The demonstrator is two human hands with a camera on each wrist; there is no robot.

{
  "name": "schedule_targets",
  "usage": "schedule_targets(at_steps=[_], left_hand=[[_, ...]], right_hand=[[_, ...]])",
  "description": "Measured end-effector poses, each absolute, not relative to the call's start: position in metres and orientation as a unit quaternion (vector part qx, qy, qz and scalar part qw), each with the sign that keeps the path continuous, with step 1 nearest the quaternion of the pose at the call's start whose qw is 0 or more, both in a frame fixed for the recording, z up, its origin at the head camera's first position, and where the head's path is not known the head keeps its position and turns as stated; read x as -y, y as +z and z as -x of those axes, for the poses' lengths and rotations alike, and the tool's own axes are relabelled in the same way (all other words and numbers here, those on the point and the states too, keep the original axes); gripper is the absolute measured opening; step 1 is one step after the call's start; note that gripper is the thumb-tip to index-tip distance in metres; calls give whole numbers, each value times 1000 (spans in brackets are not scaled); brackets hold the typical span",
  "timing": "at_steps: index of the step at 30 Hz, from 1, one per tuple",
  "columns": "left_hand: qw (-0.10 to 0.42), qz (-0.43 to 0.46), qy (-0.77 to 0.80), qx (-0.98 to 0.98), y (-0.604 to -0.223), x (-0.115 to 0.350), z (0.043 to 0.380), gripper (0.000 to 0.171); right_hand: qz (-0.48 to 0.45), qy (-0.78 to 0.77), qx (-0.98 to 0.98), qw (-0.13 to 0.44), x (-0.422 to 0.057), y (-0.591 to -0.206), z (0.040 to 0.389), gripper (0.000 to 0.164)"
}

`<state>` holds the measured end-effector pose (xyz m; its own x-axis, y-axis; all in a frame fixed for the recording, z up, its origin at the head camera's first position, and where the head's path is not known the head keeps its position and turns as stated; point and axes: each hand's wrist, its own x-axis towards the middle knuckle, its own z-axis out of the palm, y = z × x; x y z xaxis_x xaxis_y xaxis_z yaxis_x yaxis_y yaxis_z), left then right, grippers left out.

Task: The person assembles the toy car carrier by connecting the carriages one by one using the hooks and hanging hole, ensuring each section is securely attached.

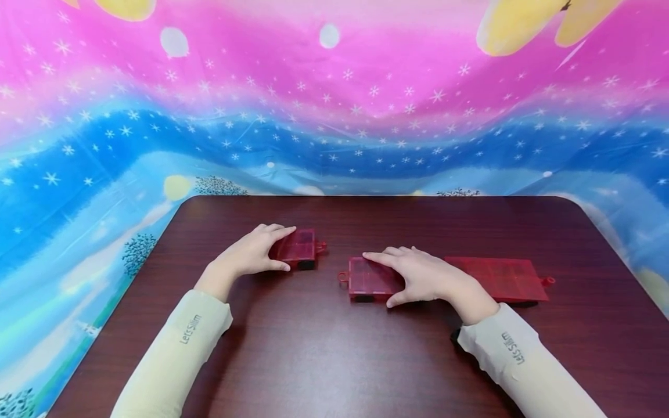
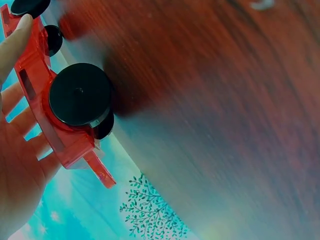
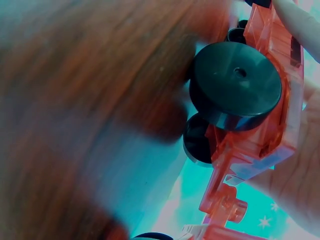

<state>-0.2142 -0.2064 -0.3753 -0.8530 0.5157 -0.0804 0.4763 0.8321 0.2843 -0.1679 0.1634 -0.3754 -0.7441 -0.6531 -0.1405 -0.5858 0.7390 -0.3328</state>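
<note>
My left hand grips a small translucent red toy wagon with black wheels, the thumb on its near side and the fingers across the far side. A short peg-like coupler sticks out at its right end. To the right, my right hand holds a second red toy wagon in the same way; a ring coupler juts from its left end. A gap separates the two couplers. In the right wrist view, black wheels show under the held wagon, and its rear coupler meets another red piece.
A longer red toy wagon stands behind the right hand, with a peg at its right end. Everything rests on a dark brown wooden table. A pink and blue snowflake-patterned cloth hangs behind it.
</note>
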Motion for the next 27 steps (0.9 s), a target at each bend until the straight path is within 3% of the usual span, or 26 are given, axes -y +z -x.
schedule_targets(at_steps=[27], left_hand=[[52,-285,80,-954,-370,197,194,88]], right_hand=[[338,-151,-920,126,-165,-373,168,96]])
